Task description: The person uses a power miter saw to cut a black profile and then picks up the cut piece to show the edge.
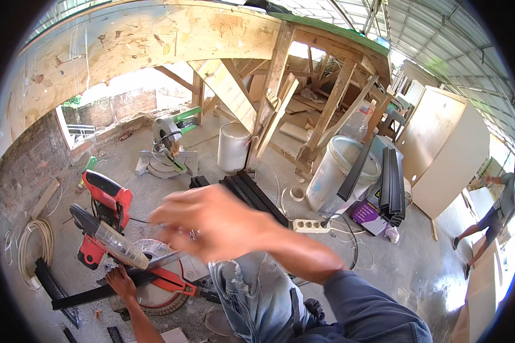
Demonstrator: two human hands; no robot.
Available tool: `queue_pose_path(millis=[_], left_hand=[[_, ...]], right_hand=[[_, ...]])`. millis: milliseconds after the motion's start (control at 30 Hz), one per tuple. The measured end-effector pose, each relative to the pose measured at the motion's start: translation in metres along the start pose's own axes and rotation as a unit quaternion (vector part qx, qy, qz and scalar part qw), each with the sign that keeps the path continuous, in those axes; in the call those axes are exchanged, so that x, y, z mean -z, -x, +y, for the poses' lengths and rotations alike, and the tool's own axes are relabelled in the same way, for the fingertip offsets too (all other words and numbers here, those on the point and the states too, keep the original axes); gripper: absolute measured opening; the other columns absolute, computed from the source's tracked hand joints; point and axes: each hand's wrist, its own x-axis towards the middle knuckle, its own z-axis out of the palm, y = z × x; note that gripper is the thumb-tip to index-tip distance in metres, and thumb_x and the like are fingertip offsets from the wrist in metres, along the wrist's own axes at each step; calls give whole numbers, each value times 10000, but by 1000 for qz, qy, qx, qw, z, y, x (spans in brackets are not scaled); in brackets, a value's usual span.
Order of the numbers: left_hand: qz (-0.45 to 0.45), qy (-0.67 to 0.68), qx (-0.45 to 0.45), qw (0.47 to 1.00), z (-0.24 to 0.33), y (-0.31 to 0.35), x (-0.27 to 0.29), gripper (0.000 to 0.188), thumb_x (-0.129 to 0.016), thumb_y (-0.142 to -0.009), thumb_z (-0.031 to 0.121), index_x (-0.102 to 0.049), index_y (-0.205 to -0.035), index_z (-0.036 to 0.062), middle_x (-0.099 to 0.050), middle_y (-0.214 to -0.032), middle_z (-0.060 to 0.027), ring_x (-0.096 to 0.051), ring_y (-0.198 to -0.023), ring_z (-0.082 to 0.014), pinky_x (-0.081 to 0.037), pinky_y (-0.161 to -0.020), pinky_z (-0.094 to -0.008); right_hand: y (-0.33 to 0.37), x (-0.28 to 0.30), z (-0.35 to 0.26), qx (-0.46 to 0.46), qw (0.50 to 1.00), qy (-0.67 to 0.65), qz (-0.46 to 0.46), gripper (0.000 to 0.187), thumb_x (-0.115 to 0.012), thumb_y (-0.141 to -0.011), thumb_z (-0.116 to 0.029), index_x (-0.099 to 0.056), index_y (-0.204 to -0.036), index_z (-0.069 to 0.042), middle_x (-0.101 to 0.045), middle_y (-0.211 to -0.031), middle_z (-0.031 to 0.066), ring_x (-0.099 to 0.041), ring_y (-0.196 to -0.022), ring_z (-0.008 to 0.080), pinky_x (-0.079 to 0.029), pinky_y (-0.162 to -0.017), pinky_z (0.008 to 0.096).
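Note:
My left hand (120, 281) rests low at the left with its fingers closed over a long black profile strip (84, 298). This strip lies across the base of a red and black miter saw (110, 200), close to its blade guard. The saw head is raised. My right hand (203, 222) hangs in front of the saw, smeared by motion. Its fingers are too blurred to show whether anything is in them. Below the hand, the round saw table (154, 298) has a red part at its front.
Black strips (256, 197) lie on the floor beyond my right hand, near a power strip (310, 226). More strips (390, 186) lean by a white bucket (332, 171). A green miter saw (169, 143) stands farther back. A coiled hose (35, 246) lies left; a person (492, 214) is far right.

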Motion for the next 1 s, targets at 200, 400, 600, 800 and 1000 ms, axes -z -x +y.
queue_pose_path(millis=[200, 400, 600, 800, 1000], left_hand=[[213, 90, -101, 968, 28, 15, 21, 405, -537, -988, 351, -626, -1033, -41, -638, -1028, -246, -564, -965, -454, -423, -911, -548], [443, -49, 180, 877, -37, 34, 32, 495, -610, -935, 429, -626, -1039, -54, -630, -986, -246, -579, -956, -458, -434, -855, -587], [377, -53, 307, 872, 25, 19, -22, 492, -607, -961, 353, -543, -1325, 30, -528, -1351, -272, -496, -1255, -476, -387, -1029, -595], [248, 30, 362, 898, 10, 58, 28, 623, -635, -942, 284, -433, -1487, 62, -428, -1483, -313, -375, -1407, -475, -262, -1158, -581], [161, 14, 274, 948, 55, 84, 43, 925, -743, -858, 424, -290, -1595, 96, -171, -1637, -311, -144, -1530, -469, -132, -1190, -639]], right_hand=[[-6, -60, 19, 89, 993, -69, -34, 182, -687, -853, -168, -589, -854, -15, -594, -751, 127, -635, -675, 351, -508, -603, 462], [3, -88, 51, 85, 994, 46, -45, 134, -723, -787, -120, -601, -820, -77, -589, -702, 58, -649, -617, 269, -535, -575, 393], [-4, -55, 72, 66, 995, 72, -38, 159, -691, -780, 17, -672, -925, -47, -662, -743, 66, -665, -612, 243, -530, -569, 361], [-10, -90, 62, 21, 999, -12, 25, 61, -661, -781, -48, -605, -805, -49, -615, -695, 85, -637, -603, 317, -489, -523, 416], [-14, -84, 70, -1, 998, -42, 46, 57, -657, -806, -16, -627, -853, -26, -626, -708, 88, -623, -577, 243, -476, -508, 362]])
